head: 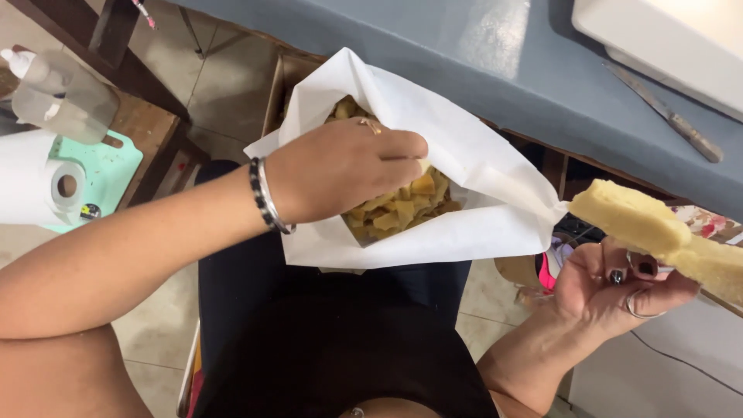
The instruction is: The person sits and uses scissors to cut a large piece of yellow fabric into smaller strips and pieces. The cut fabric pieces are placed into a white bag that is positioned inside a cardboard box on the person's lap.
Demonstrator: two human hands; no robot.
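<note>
Yellow slab [658, 232]: pinched in right hand [611, 290] fingers
Left hand [340, 170]: fingers curled — dipping into yellow chips [406, 205]
White paper [472, 147]: lines the box, below the desk [495, 62]

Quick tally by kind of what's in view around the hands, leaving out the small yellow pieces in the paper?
Pale yellow slab, held by right hand: 1
White paper liner, left hand inside: 1
Knife: 1
Paper roll: 1
Spray bottle: 1
Total: 5

A grey-blue table [495, 70] carries a knife [667, 116] and a white board [665, 39] at its far corner, while a wooden bench [143, 124] beside it bears a mint tray [108, 166], a paper roll [35, 182] and a clear bottle [66, 97].
</note>
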